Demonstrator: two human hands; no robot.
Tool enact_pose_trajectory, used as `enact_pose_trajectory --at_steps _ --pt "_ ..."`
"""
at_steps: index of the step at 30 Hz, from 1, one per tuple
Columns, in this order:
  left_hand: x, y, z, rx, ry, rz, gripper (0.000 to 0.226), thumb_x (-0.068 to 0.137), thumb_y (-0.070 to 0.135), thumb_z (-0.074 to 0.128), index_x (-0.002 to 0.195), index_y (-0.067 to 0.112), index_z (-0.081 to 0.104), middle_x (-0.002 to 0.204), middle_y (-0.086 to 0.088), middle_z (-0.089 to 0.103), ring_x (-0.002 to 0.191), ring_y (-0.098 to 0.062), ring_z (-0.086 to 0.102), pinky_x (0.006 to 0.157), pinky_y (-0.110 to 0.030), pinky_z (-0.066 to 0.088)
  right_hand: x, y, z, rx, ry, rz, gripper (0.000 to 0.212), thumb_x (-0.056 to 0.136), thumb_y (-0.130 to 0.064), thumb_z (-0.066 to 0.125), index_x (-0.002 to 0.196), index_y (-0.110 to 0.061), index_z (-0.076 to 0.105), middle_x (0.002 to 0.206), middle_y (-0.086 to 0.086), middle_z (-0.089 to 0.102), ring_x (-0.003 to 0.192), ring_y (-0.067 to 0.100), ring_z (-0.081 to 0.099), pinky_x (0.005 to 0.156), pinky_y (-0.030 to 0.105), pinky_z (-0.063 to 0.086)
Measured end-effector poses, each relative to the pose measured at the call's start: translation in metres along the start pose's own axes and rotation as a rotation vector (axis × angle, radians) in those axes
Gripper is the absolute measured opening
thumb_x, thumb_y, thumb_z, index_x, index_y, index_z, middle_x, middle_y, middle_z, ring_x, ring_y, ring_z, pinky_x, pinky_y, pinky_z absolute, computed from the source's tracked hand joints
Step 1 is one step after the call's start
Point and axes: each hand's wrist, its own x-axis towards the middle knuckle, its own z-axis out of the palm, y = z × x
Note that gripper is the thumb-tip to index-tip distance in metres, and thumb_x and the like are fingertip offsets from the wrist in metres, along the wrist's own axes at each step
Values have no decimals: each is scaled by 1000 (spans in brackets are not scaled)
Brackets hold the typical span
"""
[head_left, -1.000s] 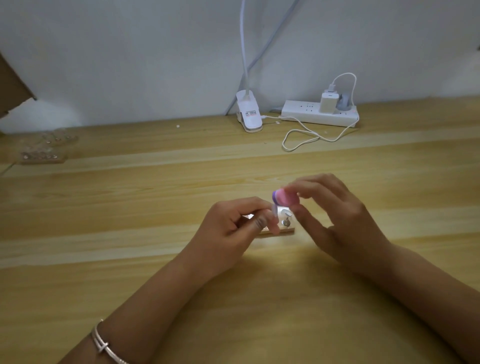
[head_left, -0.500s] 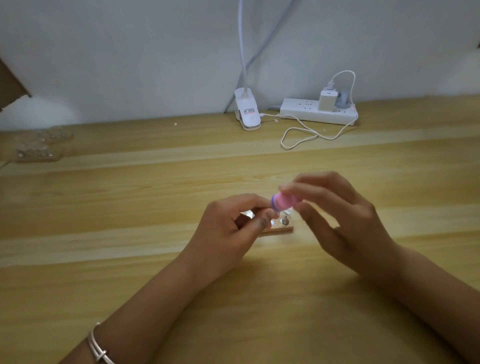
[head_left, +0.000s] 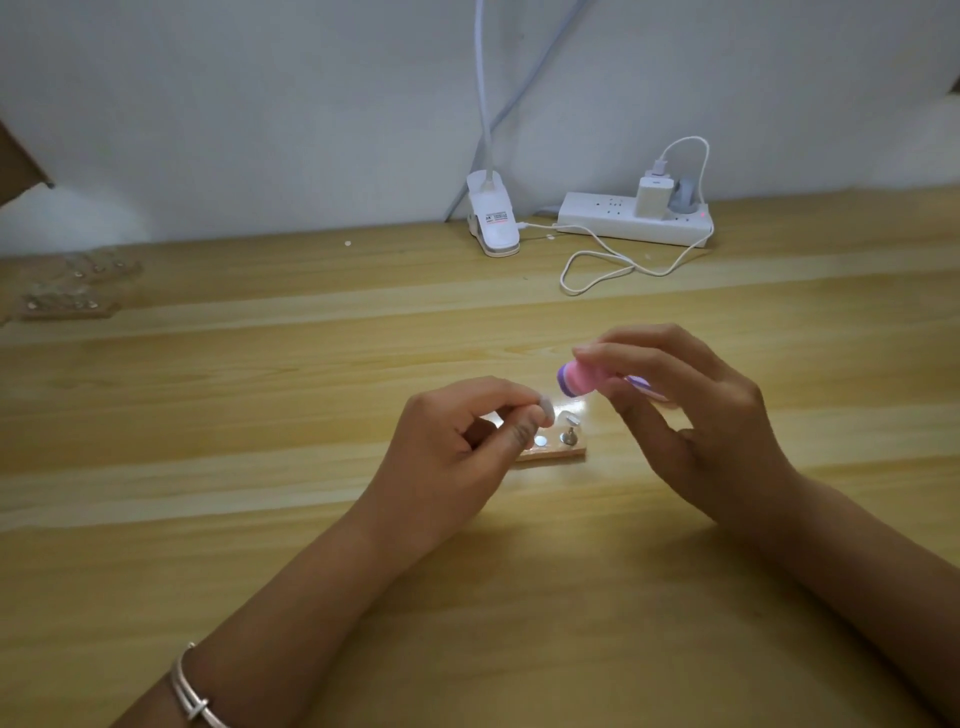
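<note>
Right grip (head_left: 696, 415) pinches pink cylinder (head_left: 733, 382), left grip's (head_left: 452, 457) hold unclear, over wooden desk (head_left: 260, 415) by white wall (head_left: 260, 104).

Both forearms run up from the bottom edge and converge toward the middle; the left hand (head_left: 452, 447) lies knuckles up, fingers curled in, thumb tip pressed to forefinger tip, and what lies between them does not show; the right hand (head_left: 696, 421) sits a little higher, palm turned leftward, thumb and first fingers pinching a tool (head_left: 581, 379), the other fingers loosely bent.
</note>
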Motion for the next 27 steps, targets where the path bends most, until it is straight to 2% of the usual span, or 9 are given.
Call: enact_pose_trajectory --at_steps 3,6,9,13,17,20,22,24,27 --pt "0 0 0 34 9 4 14 90 6 65 84 17 72 66 14 60 44 -1 42 48 -9 29 0 -8 6 46 -29 -11 34 93 6 63 123 -10 63 112 13 66 101 18 65 88 33 55" --pt "1 1 0 87 16 48 17 88 7 65 81 22 70 66 8 61 44 -2 39 47 -12 29 -1 -11 10 31 -125 -65 33 92 12 60 120 -3 69 111 16 64 96 29 67 81 41 53" --pt "0 0 -1 81 27 38 19 89 7 67 82 24 71 65 6 63 44 -2 39 46 -14 31 -3 -14 12 23 -120 -20 27 93 5 63 118 -2 71 113 16 64 100 28 67 85 40 54" --pt "0 -1 -1 66 33 19 11 91 10 67 89 14 77 66 -2 67 46 -4 40 45 -20 32 -4 -21 14 83 -86 64 30 88 -12 74 117 -3 72 117 13 65 105 16 65 92 29 53" --pt "-1 1 1 116 48 50 11 88 15 66 90 14 77 66 3 68 44 -14 46 43 -27 37 -3 -24 15 145 -46 155 24 89 -16 76 111 -9 73 114 7 67 102 11 65 90 29 53" --pt "-1 -1 -1 118 83 25 10 86 11 68 86 12 78 65 9 67 44 -6 46 45 -20 36 -1 -22 15 221 -11 263 40 87 -21 76 123 -13 60 111 -2 69 98 17 68 85 40 57" --pt "0 -1 -2 140 78 28 10 86 7 69 87 11 78 66 9 67 46 -2 43 49 -14 33 -2 -23 16 293 3 327 51 83 -20 79 127 -17 53 113 -2 69 96 19 69 87 41 57" --pt "0 1 -3 181 67 67 12 86 9 69 91 13 79 65 8 67 49 -3 44 50 -17 35 -5 -25 17 276 -21 269 46 84 -22 80 123 -11 58 112 -1 69 97 18 68 87 34 56" --pt "0 2 -4 224 57 110 14 86 12 68 94 17 79 66 4 67 51 -12 50 50 -24 40 -4 -22 16 184 -39 156 30 85 -18 80 105 0 68 105 4 69 100 15 66 83 28 54"
